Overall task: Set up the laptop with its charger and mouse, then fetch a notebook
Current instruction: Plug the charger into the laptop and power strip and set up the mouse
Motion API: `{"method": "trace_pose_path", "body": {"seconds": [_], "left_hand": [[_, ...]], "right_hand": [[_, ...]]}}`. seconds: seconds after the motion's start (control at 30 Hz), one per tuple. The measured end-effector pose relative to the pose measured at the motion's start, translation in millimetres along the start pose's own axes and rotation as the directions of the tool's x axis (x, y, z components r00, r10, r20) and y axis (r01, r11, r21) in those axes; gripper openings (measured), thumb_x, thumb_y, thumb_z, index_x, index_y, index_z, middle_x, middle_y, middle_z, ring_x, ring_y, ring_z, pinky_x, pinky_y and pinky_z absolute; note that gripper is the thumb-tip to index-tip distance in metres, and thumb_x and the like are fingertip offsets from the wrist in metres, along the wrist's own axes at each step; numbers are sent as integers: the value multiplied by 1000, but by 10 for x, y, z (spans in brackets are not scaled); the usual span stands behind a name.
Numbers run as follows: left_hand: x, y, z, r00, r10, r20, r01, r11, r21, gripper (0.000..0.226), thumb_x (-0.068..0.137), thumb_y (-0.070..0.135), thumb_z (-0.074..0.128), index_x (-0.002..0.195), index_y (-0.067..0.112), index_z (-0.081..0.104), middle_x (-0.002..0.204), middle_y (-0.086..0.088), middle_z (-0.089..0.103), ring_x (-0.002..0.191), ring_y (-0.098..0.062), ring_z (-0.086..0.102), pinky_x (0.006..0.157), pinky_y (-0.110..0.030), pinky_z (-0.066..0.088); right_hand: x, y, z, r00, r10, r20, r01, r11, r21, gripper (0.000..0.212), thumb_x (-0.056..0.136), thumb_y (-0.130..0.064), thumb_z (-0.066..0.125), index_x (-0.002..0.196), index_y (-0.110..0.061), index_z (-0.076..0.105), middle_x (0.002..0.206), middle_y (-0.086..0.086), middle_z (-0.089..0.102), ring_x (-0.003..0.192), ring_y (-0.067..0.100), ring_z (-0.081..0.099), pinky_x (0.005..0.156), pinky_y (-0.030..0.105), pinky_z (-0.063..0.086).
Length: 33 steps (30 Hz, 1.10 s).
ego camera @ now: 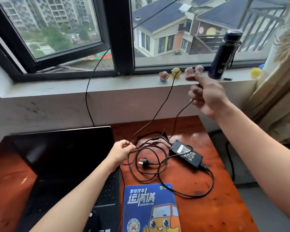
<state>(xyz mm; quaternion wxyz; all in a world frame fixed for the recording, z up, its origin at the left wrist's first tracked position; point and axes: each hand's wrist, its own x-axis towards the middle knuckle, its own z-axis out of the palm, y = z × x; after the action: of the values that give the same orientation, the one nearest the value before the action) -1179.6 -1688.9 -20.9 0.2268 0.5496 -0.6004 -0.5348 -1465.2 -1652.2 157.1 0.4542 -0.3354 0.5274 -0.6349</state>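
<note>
left hand (122, 150) and right hand (206, 96) gripping cable (177, 116), loops beside laptop (62, 156), bottle (224, 54) behind

We see a red-brown table (216, 206) below a grey windowsill (90, 86). On the sill stand a row of small toy figures (176, 72), a dark bottle (224, 54) and a yellow toy (256, 72) beside the beige curtain (283, 81). A blue mat (151, 206) printed with a cartoon truck lies on the table. Through the black-framed window (119, 36) we see rooftops.

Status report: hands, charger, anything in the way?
Left hand pinches cable beside laptop. Right hand grips cable, raised. Charger brick on table, wall plug lying loose. Cable loops tangled.
</note>
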Motion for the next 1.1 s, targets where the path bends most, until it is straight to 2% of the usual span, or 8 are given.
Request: {"method": "trace_pose_path", "body": {"seconds": [0.1,0.27,0.4,0.5,0.63,0.77,0.93,1.1], "left_hand": [[92,-123,140,1000,-3,6,1,964,266,10,87,15,62,81,8,67,70,-6,60,66,-18,51,67,-32,43],[183,-213,309,1000,-19,-4,19,908,419,11,86,15,60,81,13,70,73,-3,65,84,-26,66,72,-28,45],[207,-294,415,999,-41,-28,49,909,413,7,85,14,64,82,12,70,76,-5,69,80,-24,66,73,-28,48],[127,-315,320,997,-14,-75,44,905,422,3,83,12,67,82,13,69,74,-4,68,70,-18,61,67,-25,46],[-4,-409,148,990,-2,-142,74,862,502,2,83,17,69,82,18,71,75,4,67,73,-10,60,70,-23,42],[-162,-552,-139,981,-5,-196,115,825,553,8,85,20,67,84,16,73,80,5,68,79,-12,61,75,-27,46],[-303,-794,-424,951,-115,-286,251,827,503,9,86,22,65,79,19,70,73,5,66,74,-14,61,65,-25,41],[-382,-1093,-746,839,-335,-429,440,881,171,16,89,26,62,74,20,65,68,-4,67,63,-21,64,58,-30,52]], "right_hand": [[71,529,-369,977,105,-187,-164,927,-337,29,100,-34,46,92,-13,66,50,-5,38,35,6,28,36,13,19],[-148,1530,-1149,879,298,-373,-478,567,-671,20,89,-16,55,71,-12,61,60,5,58,42,16,44,38,19,31],[-209,2033,-1316,829,389,-402,-544,392,-742,19,81,-29,66,68,-15,62,67,6,70,61,24,64,60,33,50],[-92,2214,-1177,832,338,-440,-541,322,-777,26,78,-42,68,81,-16,66,89,9,73,91,30,67,76,32,49],[153,2449,-1042,794,288,-536,-595,184,-782,53,75,-60,66,102,-14,67,113,14,68,107,34,63,74,32,40],[335,2479,-1006,775,349,-528,-569,20,-822,46,64,-49,75,97,-17,68,110,10,70,103,29,65,71,29,40],[341,2451,-981,781,374,-500,-521,-51,-852,34,74,-34,67,102,-15,66,114,11,68,104,30,64,76,30,42],[187,2158,-324,947,294,-131,-184,161,-970,19,84,-27,52,89,-15,66,99,10,72,95,32,64,77,34,49]]}}
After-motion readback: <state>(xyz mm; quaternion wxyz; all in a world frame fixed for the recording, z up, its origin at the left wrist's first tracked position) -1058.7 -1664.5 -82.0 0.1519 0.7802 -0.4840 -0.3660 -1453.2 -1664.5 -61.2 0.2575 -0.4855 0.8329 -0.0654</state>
